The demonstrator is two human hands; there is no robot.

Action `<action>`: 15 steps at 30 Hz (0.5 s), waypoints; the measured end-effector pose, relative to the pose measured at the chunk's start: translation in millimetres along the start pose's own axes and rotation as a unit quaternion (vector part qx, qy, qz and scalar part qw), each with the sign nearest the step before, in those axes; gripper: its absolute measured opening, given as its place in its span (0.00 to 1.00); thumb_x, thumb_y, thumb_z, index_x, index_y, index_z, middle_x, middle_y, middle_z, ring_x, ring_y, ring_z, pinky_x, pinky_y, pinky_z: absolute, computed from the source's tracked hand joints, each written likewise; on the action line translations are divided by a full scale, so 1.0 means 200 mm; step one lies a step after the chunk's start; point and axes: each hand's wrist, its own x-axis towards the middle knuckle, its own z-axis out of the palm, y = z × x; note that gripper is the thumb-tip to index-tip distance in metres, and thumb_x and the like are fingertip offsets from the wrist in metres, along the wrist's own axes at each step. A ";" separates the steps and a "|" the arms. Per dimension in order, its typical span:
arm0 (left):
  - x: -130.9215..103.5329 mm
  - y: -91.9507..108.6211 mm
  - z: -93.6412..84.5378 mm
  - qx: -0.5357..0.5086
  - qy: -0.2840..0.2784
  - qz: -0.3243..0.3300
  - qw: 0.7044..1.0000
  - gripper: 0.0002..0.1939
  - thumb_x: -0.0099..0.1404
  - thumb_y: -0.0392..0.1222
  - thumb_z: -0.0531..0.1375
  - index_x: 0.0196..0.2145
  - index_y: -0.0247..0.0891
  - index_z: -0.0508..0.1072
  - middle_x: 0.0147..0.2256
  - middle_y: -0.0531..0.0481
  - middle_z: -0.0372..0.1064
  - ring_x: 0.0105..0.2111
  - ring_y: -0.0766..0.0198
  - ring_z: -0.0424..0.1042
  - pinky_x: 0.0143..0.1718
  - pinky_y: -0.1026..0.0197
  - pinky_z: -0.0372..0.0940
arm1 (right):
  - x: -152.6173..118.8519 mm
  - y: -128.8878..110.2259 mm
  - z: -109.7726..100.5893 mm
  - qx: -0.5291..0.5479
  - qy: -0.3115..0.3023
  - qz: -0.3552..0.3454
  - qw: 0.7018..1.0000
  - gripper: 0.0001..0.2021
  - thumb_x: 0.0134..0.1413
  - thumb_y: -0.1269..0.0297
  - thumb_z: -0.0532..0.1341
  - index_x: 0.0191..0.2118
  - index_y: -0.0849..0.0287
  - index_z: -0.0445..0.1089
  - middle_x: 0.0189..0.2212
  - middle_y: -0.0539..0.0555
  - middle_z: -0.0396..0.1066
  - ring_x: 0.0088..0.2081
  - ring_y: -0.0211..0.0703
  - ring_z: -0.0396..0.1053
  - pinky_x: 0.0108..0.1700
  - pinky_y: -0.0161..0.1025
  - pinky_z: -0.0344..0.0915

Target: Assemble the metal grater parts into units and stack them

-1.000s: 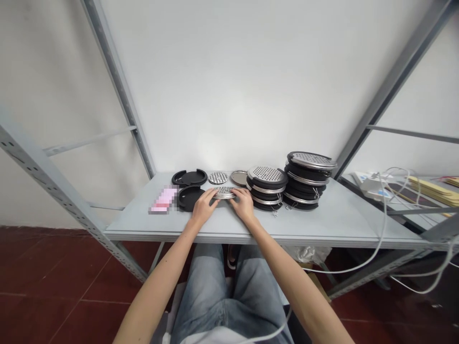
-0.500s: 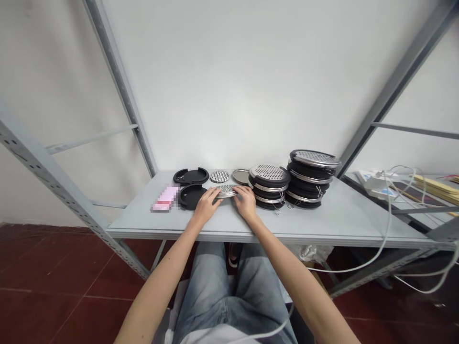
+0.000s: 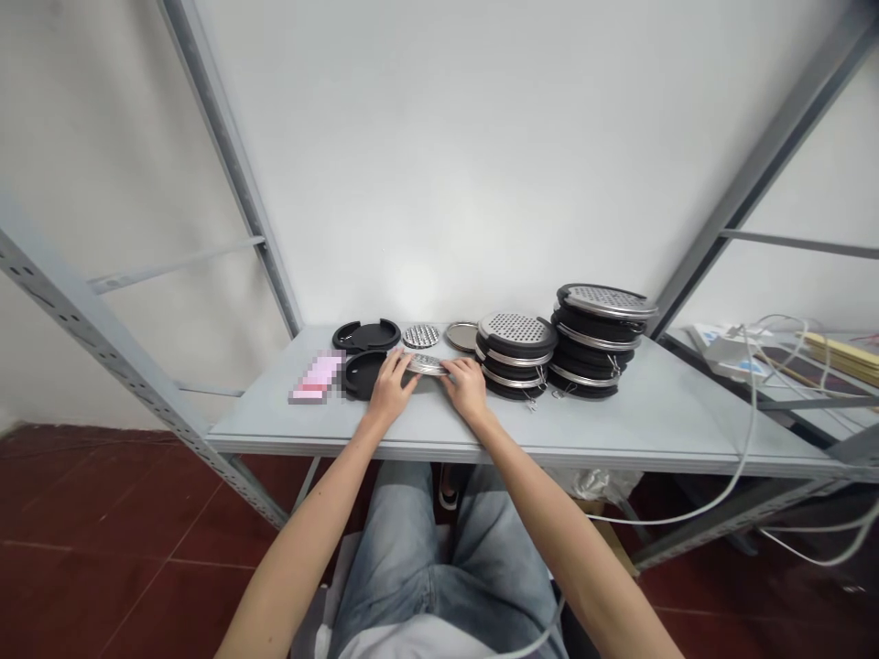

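Note:
A round silver metal disc (image 3: 427,365) with a raised, holed face is held between my two hands just above the table. My left hand (image 3: 391,384) grips its left edge, fingers closed on the rim. On its right edge, my right hand (image 3: 467,386) is closed in the same way. Beside my left hand lies a round black holder (image 3: 361,375), partly hidden by the fingers. Behind it is another black holder (image 3: 374,336) with a cut-out rim. A loose perforated disc (image 3: 421,336) and a plain metal disc (image 3: 461,336) lie at the back.
To the right stand a shorter stack (image 3: 516,357) and a taller stack (image 3: 604,340) of black-and-silver rounds, with small wire clips hanging out. A blurred pink item (image 3: 317,377) lies at left on the grey table (image 3: 659,421). A white cable (image 3: 745,430) hangs at right.
The metal disc has been tilted and shifted slightly left between my hands. My left hand has moved a little left and up along its edge.

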 end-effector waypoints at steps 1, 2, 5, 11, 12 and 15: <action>0.00 0.00 0.00 0.003 0.004 0.000 1.000 0.21 0.69 0.40 0.57 0.59 0.38 0.66 0.62 0.39 0.59 0.65 0.52 0.55 0.65 0.48 0.54 | 0.00 -0.01 0.00 -0.009 -0.007 -0.005 1.000 0.11 0.59 0.68 0.60 0.46 0.58 0.75 0.38 0.57 0.76 0.43 0.53 0.66 0.48 0.47 0.63; 0.00 0.00 0.00 0.001 0.004 -0.002 1.000 0.20 0.69 0.39 0.56 0.58 0.39 0.67 0.61 0.40 0.60 0.65 0.52 0.55 0.65 0.48 0.55 | 0.00 -0.01 -0.01 -0.014 -0.010 -0.006 1.000 0.11 0.59 0.68 0.61 0.46 0.58 0.75 0.38 0.57 0.76 0.43 0.53 0.66 0.48 0.47 0.63; 0.00 -0.02 0.00 -0.018 -0.012 -0.008 1.000 0.18 0.68 0.37 0.57 0.55 0.39 0.70 0.57 0.41 0.65 0.60 0.54 0.63 0.62 0.50 0.60 | 0.00 -0.01 -0.01 -0.005 -0.011 0.014 1.000 0.12 0.58 0.70 0.60 0.46 0.58 0.74 0.40 0.57 0.76 0.44 0.54 0.65 0.48 0.48 0.63; -0.01 -0.04 0.02 -0.036 -0.043 -0.013 0.998 0.15 0.64 0.34 0.62 0.49 0.39 0.76 0.51 0.43 0.72 0.53 0.55 0.70 0.58 0.51 0.65 | 0.01 -0.01 0.01 0.007 -0.020 0.001 1.000 0.18 0.53 0.74 0.60 0.50 0.61 0.72 0.50 0.60 0.72 0.53 0.55 0.63 0.56 0.50 0.62; -0.01 -0.04 0.02 -0.039 -0.047 -0.011 0.998 0.15 0.64 0.34 0.62 0.49 0.39 0.76 0.51 0.44 0.72 0.52 0.56 0.71 0.58 0.51 0.65 | 0.00 -0.01 0.01 0.005 -0.024 -0.016 1.000 0.19 0.52 0.73 0.61 0.51 0.62 0.72 0.51 0.60 0.72 0.54 0.55 0.63 0.57 0.50 0.61; -0.01 -0.04 0.03 -0.033 -0.060 -0.005 0.998 0.16 0.63 0.34 0.63 0.49 0.40 0.76 0.50 0.44 0.73 0.52 0.56 0.71 0.58 0.51 0.65 | 0.00 -0.03 0.01 0.003 -0.042 -0.064 0.997 0.18 0.53 0.71 0.61 0.51 0.60 0.72 0.51 0.58 0.73 0.55 0.54 0.64 0.61 0.51 0.57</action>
